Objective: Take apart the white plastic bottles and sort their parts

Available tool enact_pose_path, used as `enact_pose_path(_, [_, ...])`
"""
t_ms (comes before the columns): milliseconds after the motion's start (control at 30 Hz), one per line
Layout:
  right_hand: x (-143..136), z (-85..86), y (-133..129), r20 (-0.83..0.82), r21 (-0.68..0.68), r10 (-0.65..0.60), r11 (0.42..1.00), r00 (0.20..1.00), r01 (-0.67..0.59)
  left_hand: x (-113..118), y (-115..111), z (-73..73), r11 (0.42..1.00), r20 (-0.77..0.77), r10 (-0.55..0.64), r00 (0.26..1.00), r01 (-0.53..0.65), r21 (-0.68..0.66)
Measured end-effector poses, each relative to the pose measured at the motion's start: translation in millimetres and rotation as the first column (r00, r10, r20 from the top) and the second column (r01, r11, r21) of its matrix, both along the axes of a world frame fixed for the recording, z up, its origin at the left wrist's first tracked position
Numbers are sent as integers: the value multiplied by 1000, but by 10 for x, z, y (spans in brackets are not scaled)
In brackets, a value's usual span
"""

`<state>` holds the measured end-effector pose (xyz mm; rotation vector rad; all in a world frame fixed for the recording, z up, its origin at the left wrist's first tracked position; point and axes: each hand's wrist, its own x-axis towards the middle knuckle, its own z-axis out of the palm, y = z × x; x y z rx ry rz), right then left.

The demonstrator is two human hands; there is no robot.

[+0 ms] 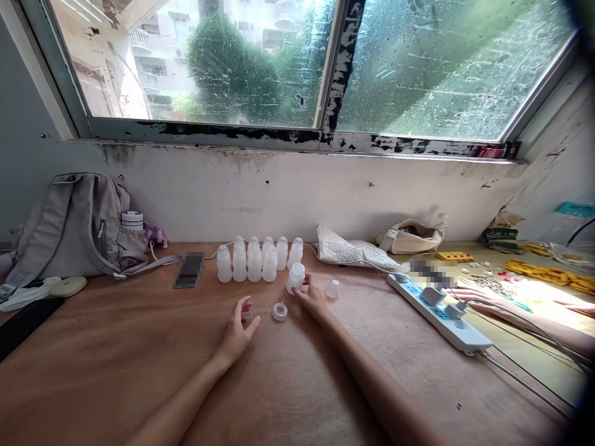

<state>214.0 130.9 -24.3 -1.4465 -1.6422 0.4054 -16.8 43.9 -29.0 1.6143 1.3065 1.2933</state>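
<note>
A white translucent plastic bottle [295, 277] without a lid stands upright on the wooden table. My right hand [314, 298] grips its lower right side with thumb and fingers. My left hand [238, 331] rests above the table to the left, palm turned inward, fingers loosely curled and apart, holding nothing. Between my hands lies a small round white cap part [279, 311]. A clear cap [332, 290] lies just right of my right hand. Several similar bottles [254, 263] stand in rows behind, near the wall.
A grey backpack [88, 223] leans at the far left, with a blurred dark phone-like object [189, 271] beside it. A silver padded pouch [351, 249] and a cream bag [411, 236] lie by the wall. A white power strip [439, 313] with plugs and cables crosses the right side.
</note>
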Motion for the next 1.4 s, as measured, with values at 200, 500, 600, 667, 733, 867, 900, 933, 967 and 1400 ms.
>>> enact_pose_path(200, [-33,-152,114,107,-18,-1,1000,994,3,-4,-9,4,1000,-29,-10,1000,10,8])
enact_pose_path(500, [-92,-249,364,241,-14,-106,994,965,113,-3,8,-4,999,-96,-46,994,49,23])
enact_pose_path(600, [-112,-253,389,269,-10,-131,990,954,139,-5,5,-2,998,-105,-54,993,57,22])
enact_pose_path(667, [-125,-241,395,284,-6,-146,988,948,154,-5,2,4,998,-112,-61,992,63,17])
enact_pose_path(733, [-136,-228,395,294,0,-154,987,943,162,-4,-3,14,998,-112,-67,991,69,12])
enact_pose_path(867, [-150,-202,382,299,29,-165,986,940,164,1,-13,28,997,-106,-70,992,72,12])
enact_pose_path(900, [-154,-191,372,296,43,-169,986,940,164,2,-14,29,997,-108,-70,992,72,12])
enact_pose_path(933, [-159,-178,354,291,62,-173,985,941,162,2,-16,30,997,-109,-70,992,72,13])
enact_pose_path(967, [-166,-161,326,285,85,-175,984,942,157,2,-16,30,997,-109,-70,992,72,14])
enact_pose_path(1400, [-332,48,-641,430,48,264,948,863,-314,10,-10,14,987,-249,-106,963,133,91])
